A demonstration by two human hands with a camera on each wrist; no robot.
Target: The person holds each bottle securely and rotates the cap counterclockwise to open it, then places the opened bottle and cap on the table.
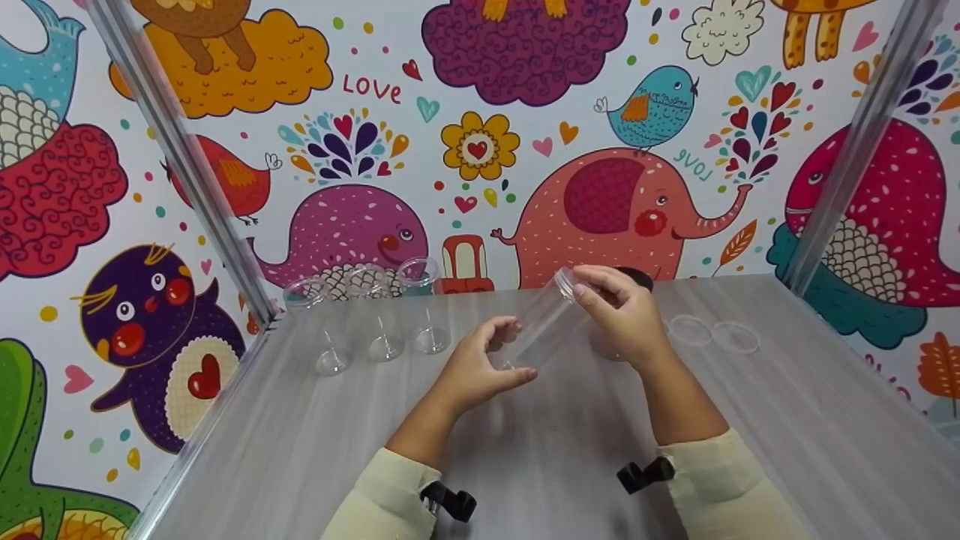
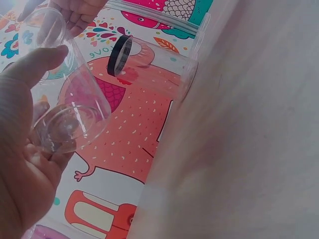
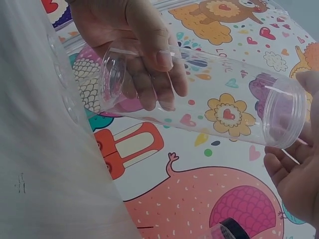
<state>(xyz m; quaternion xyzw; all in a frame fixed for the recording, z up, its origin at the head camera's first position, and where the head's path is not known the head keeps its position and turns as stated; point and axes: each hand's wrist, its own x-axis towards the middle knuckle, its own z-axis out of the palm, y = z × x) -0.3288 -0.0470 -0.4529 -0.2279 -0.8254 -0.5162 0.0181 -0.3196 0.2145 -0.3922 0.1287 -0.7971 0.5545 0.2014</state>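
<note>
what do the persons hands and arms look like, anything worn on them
The left hand and right hand are bare, without gloves. The left sleeve and right sleeve are plain cream, ending partway along the forearms. A small black bracket-like piece sticks out at the left cuff, with a similar one at the right.

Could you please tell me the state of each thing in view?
Held jar: clear, tilted, off the table.
Left hand: holds the jar near its lower end.
Right hand: holds the jar's upper end.
Three clear jars: standing upright.
Black-topped jar: upright, partly hidden in the head view.
Clear rings: lying flat.
</note>
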